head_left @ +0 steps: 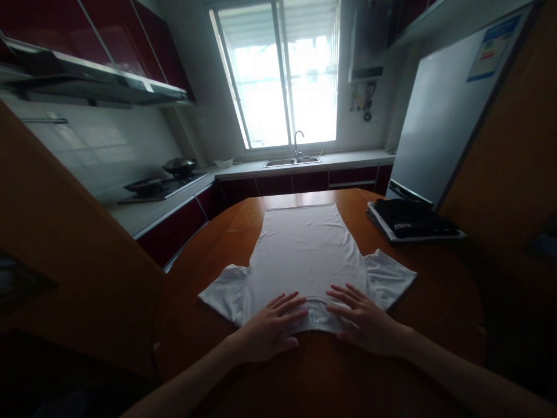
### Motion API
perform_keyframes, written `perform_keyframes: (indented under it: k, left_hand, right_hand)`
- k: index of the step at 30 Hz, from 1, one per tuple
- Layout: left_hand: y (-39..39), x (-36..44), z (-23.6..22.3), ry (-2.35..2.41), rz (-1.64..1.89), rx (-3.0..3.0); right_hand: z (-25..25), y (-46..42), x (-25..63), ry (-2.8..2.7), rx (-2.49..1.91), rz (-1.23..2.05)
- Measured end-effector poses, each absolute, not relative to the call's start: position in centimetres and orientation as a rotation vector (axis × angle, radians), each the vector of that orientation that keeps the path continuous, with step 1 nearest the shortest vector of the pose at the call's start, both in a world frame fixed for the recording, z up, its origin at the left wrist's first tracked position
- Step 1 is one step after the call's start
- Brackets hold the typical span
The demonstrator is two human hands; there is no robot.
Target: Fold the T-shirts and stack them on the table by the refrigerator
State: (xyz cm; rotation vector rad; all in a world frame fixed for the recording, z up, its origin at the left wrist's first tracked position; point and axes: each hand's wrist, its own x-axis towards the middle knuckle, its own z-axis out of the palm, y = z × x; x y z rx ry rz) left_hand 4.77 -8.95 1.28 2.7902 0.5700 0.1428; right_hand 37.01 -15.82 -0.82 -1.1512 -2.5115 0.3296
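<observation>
A white T-shirt lies spread out on the round wooden table, its neckline toward me and its hem at the far side. The short sleeves stick out to the left and right. My left hand rests flat with its fingers apart on the shirt, left of the collar. On the other side of the collar, my right hand also lies flat, fingers spread. Between the two hands the curved neckline shows, with small creases in the cloth around it.
A stack of folded clothes, black on top, sits at the table's right. Beyond stand a fridge, a counter with a sink, and a stove holding pans. Open-looking wooden panels flank both sides.
</observation>
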Motion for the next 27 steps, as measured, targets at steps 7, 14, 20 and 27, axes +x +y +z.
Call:
perform_keyframes:
  k: [7,14,20,27]
  left_hand:
    - [-10.7,1.6,1.0,0.625,0.331,2.937]
    - [-11.7,0.8,1.9,0.474,0.398,3.082]
    - [-11.3,0.7,4.0,0.369,0.375,2.928]
    - [-4.1,10.1,3.2,0.833,0.714,2.693]
  right_hand:
    - [-1.9,-17.2,37.1,-2.447,-1.013,0.062]
    - [-2.0,-18.4,36.8,-2.517,-0.878,-0.063]
    - [0.1,-19.1,36.5,-2.499,-0.862,0.061]
    - [0.7,-11.2,34.3,-2.084,-1.61,-0.036]
